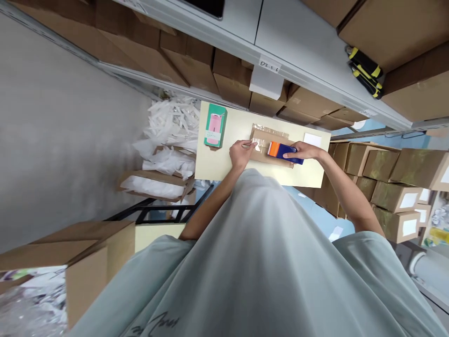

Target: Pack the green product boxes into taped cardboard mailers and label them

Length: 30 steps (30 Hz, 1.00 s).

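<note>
A flat brown cardboard box [264, 140] lies on a small pale table [217, 164], with shiny clear tape across its top. My right hand [307, 150] is closed round an orange and blue tape dispenser [282, 151] that rests on the box. My left hand [240, 153] sits at the box's left end, fingers curled and pressing the tape down there. A green and pink product box [215, 125] lies on the table to the left, apart from both hands.
A white label [312, 139] lies at the table's far right. Shelves of cardboard boxes [196, 61] stand behind. White plastic bags [171, 135] pile up on the left, taped boxes [396, 187] stack on the right, and an open carton [87, 257] sits near left.
</note>
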Tool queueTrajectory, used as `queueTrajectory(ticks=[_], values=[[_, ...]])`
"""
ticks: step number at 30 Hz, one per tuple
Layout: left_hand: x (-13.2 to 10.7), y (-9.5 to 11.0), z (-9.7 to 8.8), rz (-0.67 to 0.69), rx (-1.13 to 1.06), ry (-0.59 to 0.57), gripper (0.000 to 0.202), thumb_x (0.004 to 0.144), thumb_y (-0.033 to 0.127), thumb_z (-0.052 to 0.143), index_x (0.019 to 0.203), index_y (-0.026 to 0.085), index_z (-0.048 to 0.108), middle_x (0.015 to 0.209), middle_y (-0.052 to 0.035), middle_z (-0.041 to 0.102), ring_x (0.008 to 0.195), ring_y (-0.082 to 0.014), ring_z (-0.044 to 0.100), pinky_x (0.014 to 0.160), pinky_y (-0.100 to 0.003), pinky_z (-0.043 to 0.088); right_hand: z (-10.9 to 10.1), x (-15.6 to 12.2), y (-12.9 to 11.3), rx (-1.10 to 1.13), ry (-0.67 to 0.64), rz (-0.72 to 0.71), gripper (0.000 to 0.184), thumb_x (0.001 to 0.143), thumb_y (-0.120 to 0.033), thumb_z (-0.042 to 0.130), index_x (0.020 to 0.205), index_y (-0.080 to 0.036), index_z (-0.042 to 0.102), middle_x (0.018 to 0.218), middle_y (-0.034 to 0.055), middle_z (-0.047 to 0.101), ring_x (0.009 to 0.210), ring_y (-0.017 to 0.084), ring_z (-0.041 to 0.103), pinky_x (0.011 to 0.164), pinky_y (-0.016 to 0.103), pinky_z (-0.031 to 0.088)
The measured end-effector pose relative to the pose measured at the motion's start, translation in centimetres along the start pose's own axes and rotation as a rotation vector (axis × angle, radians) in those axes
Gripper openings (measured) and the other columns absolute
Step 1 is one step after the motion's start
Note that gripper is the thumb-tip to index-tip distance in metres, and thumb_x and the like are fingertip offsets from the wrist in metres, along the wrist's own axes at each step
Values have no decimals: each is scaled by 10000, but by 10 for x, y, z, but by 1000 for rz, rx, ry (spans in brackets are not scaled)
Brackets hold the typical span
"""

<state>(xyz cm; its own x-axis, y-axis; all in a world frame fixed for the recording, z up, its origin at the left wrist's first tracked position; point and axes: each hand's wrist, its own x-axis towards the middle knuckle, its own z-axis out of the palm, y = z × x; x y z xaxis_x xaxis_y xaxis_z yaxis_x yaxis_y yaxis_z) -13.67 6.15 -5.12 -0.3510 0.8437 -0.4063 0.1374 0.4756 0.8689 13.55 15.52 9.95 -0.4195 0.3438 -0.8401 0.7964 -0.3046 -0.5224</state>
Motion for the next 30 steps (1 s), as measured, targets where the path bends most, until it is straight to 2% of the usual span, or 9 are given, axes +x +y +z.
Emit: queueTrajectory(ticks=[6,9,11,15,18,20,23,27,30], values=[[2,1,10,-82,-18,39,179,778,325,974,867,198,885,1014,-91,856,861,-237,749,891,-358,574,-2,8,2,-35,-28,-7,593,760,-735,1004,788,-196,758,720,43,796,658,195,739,674,306,606],[4,0,13,-90,-16,64,120,781,290,943,828,200,878,974,-86,852,879,-243,759,911,-370,596,-13,-7,14,-47,-37,24,548,774,-692,1017,818,-192,794,734,66,803,723,246,782,727,344,630],[3,0,15,-74,-10,87,81,783,260,921,806,200,872,946,-87,845,887,-241,763,929,-373,607,-27,-28,34,-48,-23,49,574,753,-716,1019,829,-186,814,724,74,801,719,254,785,706,346,627],[3,-2,20,-29,26,145,57,761,207,900,763,182,848,885,-77,826,893,-226,758,958,-365,619,-62,-81,98,-28,-25,36,650,699,-811,998,793,-192,827,685,71,785,669,243,774,628,333,610],[5,-4,23,-14,76,176,82,752,232,897,745,176,837,863,-69,818,883,-238,765,954,-377,633,-80,-96,143,-71,-34,23,657,701,-842,975,784,-206,834,688,69,793,671,245,781,615,326,603],[7,-5,25,-18,110,192,83,747,250,891,743,191,833,861,-63,815,892,-253,779,964,-395,648,-83,-88,163,-74,-26,67,639,682,-815,1002,792,-207,839,711,79,808,688,259,789,635,339,608],[7,-5,27,-23,165,214,89,750,270,888,736,211,822,852,-56,816,921,-275,793,989,-428,664,-75,-62,174,-43,-31,159,607,656,-747,1048,793,-195,836,731,97,820,702,281,794,679,373,612],[7,-7,30,-16,219,239,96,780,274,881,770,191,834,868,-66,831,939,-285,801,1007,-454,670,-55,-36,165,-201,41,213,588,714,-730,1023,752,-181,816,670,90,790,693,284,790,730,377,598],[8,-8,29,-33,288,232,128,814,282,874,857,162,867,920,-74,850,964,-279,810,1027,-455,668,-40,-29,152,-391,105,256,507,883,-655,928,851,-157,836,697,82,799,790,285,821,817,356,596]])
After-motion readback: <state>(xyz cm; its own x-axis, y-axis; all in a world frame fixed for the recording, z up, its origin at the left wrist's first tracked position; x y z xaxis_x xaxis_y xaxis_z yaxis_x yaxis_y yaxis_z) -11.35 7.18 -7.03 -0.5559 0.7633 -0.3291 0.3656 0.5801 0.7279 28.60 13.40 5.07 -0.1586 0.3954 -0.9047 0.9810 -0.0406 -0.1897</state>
